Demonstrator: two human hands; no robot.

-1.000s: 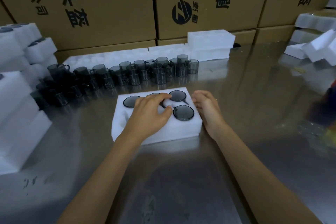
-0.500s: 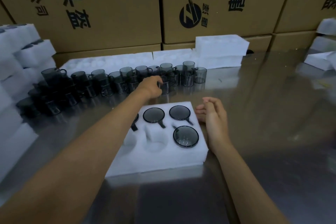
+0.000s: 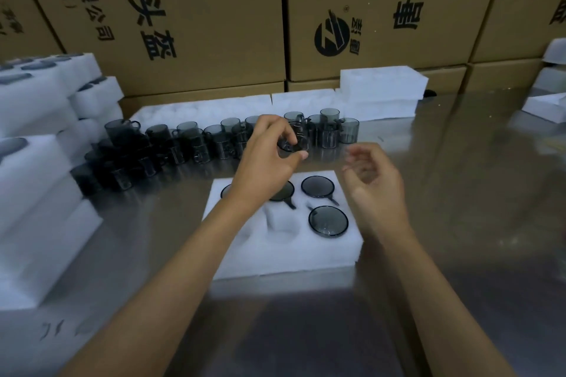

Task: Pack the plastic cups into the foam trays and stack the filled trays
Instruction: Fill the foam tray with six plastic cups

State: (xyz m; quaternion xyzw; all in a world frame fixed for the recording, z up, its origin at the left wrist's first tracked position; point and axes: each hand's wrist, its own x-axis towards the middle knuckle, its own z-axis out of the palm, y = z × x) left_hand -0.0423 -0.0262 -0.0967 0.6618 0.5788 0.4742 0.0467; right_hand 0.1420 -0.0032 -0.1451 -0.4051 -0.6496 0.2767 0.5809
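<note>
A white foam tray (image 3: 284, 257) lies on the steel table in front of me, with several smoky grey plastic cups (image 3: 328, 221) sunk into its holes; two front holes show bare foam. My left hand (image 3: 266, 159) hovers above the tray's far edge and pinches one grey cup (image 3: 295, 144) lifted off the table. My right hand (image 3: 375, 184) floats blurred over the tray's right side, fingers loosely curled, holding nothing. A long row of loose grey cups (image 3: 190, 144) stands behind the tray.
Stacks of filled foam trays (image 3: 39, 180) rise at the left. Flat foam pieces (image 3: 382, 86) lie along the back against cardboard boxes (image 3: 367, 9). More foam (image 3: 542, 105) sits at the far right. Bare steel table (image 3: 459, 223) shows on the right.
My left hand reached back from the tray to the cup row and has lifted one cup. My right hand rose off the tray's right edge.
</note>
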